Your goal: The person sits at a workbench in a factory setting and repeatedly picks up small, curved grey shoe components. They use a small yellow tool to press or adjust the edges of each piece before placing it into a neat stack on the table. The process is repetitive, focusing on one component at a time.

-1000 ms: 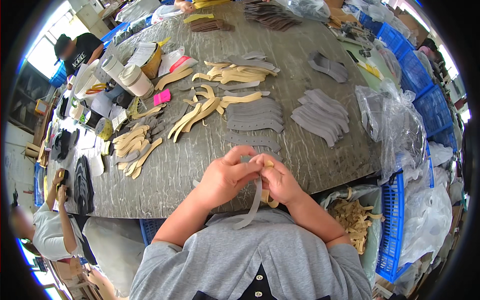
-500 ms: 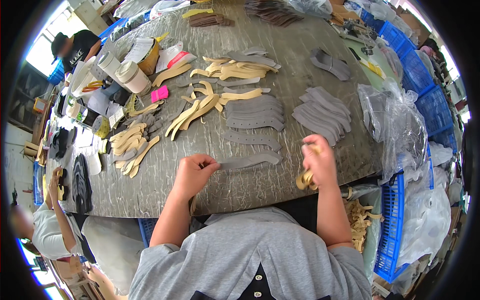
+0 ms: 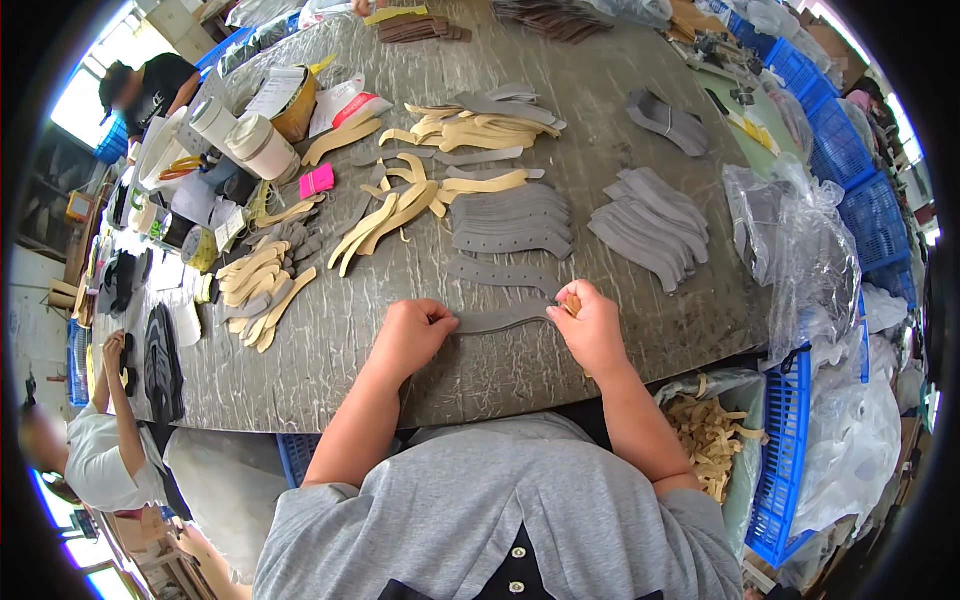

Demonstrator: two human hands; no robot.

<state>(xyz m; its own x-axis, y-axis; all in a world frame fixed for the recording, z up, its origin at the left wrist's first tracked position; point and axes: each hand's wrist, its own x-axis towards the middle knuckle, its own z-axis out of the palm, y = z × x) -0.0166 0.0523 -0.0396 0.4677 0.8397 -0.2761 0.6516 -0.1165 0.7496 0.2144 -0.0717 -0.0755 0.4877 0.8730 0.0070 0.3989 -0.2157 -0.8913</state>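
Note:
Between my hands a curved grey strip (image 3: 505, 318) lies low over the table. My left hand (image 3: 410, 335) pinches its left end. At its right end, my right hand (image 3: 592, 328) grips with thumb and fingers, and a small tan-brown piece (image 3: 572, 304) shows in the same fingers. Just beyond lies another grey strip (image 3: 500, 274) with small dots or holes along it. Farther up is a row of overlapping grey strips (image 3: 512, 220). Tan strips (image 3: 395, 215) mixed with some grey ones lie to its left.
Overlapping grey strips (image 3: 648, 232) and a banded grey bundle (image 3: 668, 122) lie right. A white lidded cup (image 3: 262, 150), pink pad (image 3: 316, 180) and more tan strips (image 3: 255, 280) are left. By my right elbow are tan scraps (image 3: 705, 440) and a blue crate (image 3: 780, 455). Co-workers (image 3: 110, 470) are left.
My right hand has come in leftward from the table's right front and now grips the strip's right end. The tan piece dangling from it shows less. My left hand moved slightly right.

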